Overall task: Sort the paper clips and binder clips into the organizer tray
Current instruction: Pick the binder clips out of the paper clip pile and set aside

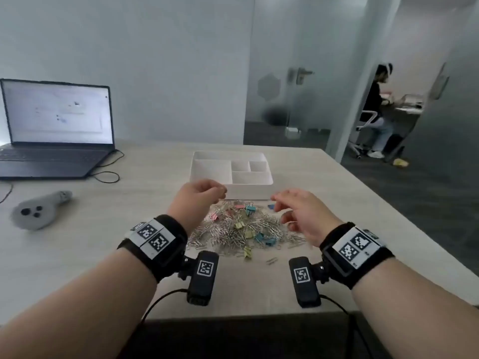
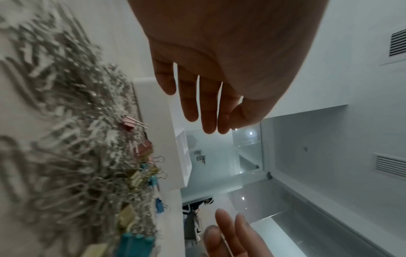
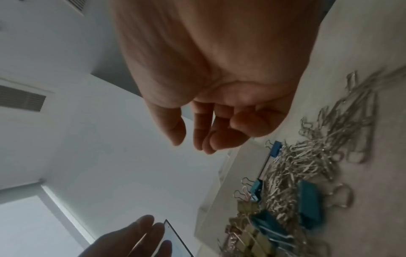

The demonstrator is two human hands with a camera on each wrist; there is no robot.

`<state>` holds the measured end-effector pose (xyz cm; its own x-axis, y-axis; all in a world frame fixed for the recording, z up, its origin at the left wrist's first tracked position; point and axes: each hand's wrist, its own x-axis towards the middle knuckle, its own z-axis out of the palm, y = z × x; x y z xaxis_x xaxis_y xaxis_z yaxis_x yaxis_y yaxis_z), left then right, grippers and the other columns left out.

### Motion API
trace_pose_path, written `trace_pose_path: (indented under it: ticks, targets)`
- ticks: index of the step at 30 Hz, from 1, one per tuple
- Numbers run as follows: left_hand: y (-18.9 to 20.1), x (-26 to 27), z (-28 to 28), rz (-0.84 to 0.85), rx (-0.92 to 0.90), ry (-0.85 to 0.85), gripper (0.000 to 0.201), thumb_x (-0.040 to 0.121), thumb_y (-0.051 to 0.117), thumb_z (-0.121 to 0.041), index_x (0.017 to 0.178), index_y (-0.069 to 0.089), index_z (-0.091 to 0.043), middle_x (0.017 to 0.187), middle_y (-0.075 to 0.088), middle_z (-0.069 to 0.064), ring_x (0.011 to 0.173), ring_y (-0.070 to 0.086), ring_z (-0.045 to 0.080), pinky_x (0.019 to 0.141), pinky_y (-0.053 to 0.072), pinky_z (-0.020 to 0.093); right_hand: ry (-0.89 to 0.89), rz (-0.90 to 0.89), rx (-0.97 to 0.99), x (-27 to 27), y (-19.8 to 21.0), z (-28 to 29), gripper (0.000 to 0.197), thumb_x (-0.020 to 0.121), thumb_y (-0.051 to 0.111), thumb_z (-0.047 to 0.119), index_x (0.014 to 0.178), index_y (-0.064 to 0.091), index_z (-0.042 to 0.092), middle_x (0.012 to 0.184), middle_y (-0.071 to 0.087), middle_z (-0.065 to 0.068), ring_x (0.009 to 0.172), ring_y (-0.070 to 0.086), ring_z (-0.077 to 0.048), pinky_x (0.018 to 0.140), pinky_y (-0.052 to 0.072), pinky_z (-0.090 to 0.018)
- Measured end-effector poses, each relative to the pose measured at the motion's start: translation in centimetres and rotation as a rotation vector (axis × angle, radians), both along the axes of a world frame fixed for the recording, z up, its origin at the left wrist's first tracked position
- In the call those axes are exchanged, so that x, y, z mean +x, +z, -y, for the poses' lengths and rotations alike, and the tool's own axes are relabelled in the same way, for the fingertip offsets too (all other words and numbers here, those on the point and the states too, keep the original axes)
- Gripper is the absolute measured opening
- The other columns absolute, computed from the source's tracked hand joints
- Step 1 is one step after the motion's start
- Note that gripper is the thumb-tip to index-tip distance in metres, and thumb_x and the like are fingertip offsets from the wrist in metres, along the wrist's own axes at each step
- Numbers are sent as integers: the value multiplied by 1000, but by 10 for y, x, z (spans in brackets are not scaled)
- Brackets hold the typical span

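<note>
Both forearms reach forward over the near table edge (image 1: 77,255), palms down, each wrist strapped with a black marker band.

Left hand (image 1: 198,194): raised above the far-left part of the clip pile, fingers fairly straight and loosely spread in the left wrist view, thumb tip near the index tip. Holds nothing that shows.

Right hand (image 1: 298,211): hovers over the pile's right edge, fingers loosely curled downward, thumb apart. Nothing gripped.

Paper clips (image 1: 233,234): silver heap on the table between the hands, near side of the tray. Binder clips (image 1: 250,209), pink, yellow, teal and blue, mixed through it.

Organizer tray (image 1: 256,189): white, divided, just beyond the pile; its compartments show only white.

Laptop (image 1: 55,130) open, far left.
</note>
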<state>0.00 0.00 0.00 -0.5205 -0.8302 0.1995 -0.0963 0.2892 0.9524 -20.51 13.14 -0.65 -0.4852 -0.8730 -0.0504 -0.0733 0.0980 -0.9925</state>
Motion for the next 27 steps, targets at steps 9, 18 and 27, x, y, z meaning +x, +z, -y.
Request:
trace_pose_path:
  ticks: [9,18,27]
  targets:
    - [-33,-17,12,134,-16,-13,9,88,66,-20,87,73,-24,79,76,-2,64,63,14,57,52,27,259,-553,348,12,-5,15,28,79,83,35,101,70,24,87,68,5,59,58,-8,47,43,-22]
    - [-41,-51,48,210,-124,26,8,88,67,-25,91,73,-29,76,66,-6,47,53,1,46,45,17,421,-807,429,-7,-4,52,10,79,76,20,87,74,26,83,72,10,75,67,-8,68,57,-27]
    - [-51,-44,55,401,-277,46,17,85,69,-38,103,72,-38,96,63,-19,92,60,8,87,51,32,261,-445,108,-9,-16,64,4,90,71,10,94,73,9,65,65,10,51,52,-6,50,43,-19]
